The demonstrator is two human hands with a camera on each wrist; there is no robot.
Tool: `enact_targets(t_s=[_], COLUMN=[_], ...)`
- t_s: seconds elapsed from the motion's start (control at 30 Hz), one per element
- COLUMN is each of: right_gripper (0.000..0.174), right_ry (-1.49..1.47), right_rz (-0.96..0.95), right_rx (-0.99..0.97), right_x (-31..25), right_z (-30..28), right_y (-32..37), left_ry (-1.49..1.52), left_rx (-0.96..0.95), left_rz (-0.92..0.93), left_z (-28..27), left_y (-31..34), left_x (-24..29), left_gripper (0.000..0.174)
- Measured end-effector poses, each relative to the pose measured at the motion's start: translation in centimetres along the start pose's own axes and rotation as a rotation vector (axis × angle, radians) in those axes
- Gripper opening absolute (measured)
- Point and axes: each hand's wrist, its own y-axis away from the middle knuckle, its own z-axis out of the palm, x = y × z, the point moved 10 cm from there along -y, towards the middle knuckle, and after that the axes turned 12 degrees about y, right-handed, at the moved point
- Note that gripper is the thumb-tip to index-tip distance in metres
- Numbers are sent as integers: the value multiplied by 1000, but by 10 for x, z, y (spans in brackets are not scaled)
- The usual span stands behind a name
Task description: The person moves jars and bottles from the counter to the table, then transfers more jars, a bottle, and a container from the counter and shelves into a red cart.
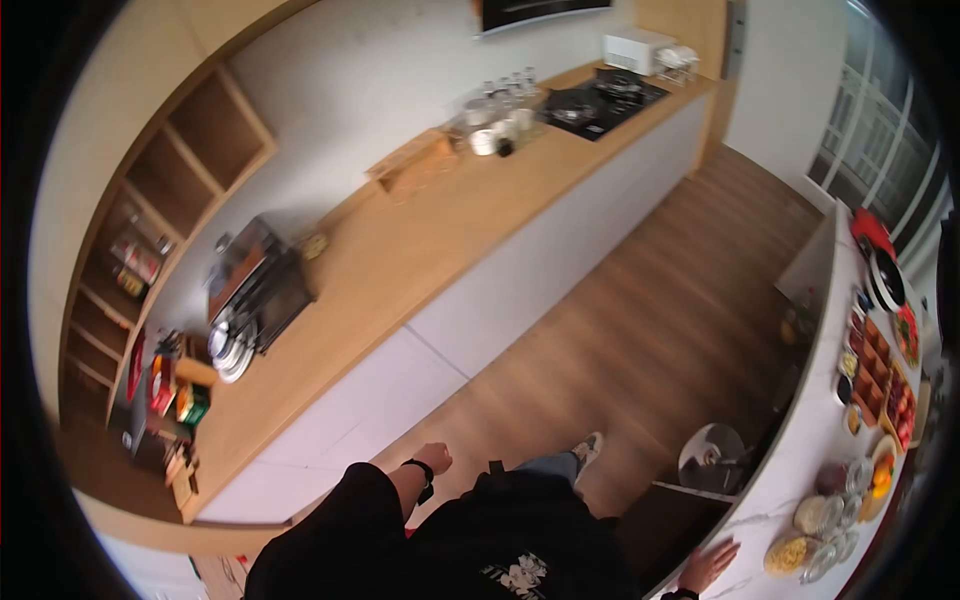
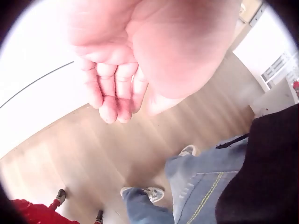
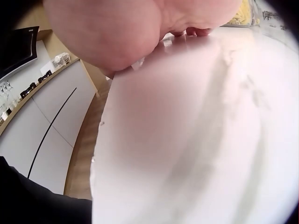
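My left hand (image 1: 434, 458) hangs beside my body over the wooden floor (image 1: 640, 290). In the left wrist view its palm shows, fingers (image 2: 108, 88) loosely bent and holding nothing. At the lower right, my right hand (image 1: 708, 567) rests on the near edge of the white marble counter (image 1: 752, 515), fingers extended. Closest to it on the counter are glass jars, one a jar of yellow pasta-like pieces (image 1: 790, 555). From the right wrist, the heel of that hand (image 3: 117, 32) hides most of its fingers.
Along the marble counter stand a wooden compartment tray (image 1: 872, 372), a plate of yellow and orange food (image 1: 882, 475) and a pan (image 1: 886, 278). A stool (image 1: 712, 455) is tucked at its side. Opposite runs a long wooden worktop (image 1: 440, 235) with a black stove (image 1: 605, 103). Another person's red clothing (image 2: 37, 212) shows low left.
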Motion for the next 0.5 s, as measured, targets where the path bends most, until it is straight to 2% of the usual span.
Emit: enact_targets(t_s=[0.03,0.1,0.13,0.17,0.23,0.3,0.37,0.4,0.43,0.47,0.5], right_gripper=[82,79,89,87,85,85,85,85,86,90,90], right_ry=[45,252,227,264,145,146,148,187,228,253,261], right_rz=[-22,-151,-139,-123,-154,-122,-80,7,95,127,127], right_rx=[178,98,-22,33,95,51,6,-4,-13,-157,-149], right_x=[-6,-12,-10,-8,-5,-3,-10,-13,-20,-27,-37], right_z=[-9,-10,-2,6,3,13,24,26,15,14,12], right_y=[2,6,3,1,2,-3,0,3,6,14,17], left_ry=[55,77,74,71,116,151,-19,-15,25,68,61], left_rx=[76,111,148,183,255,318,456,457,574,688,801], left_rz=[-30,-79,-95,-109,-145,-169,-96,-97,10,117,226], left_z=[-13,-30,-40,-50,-74,-94,-124,-136,-163,-189,-213], left_y=[6,22,27,32,54,62,62,59,62,64,64], left_x=[-18,-42,-54,-65,-77,-92,-98,-102,-93,-86,-80], left_gripper=[36,36,37,38,35,33,30,30,27,25,24])
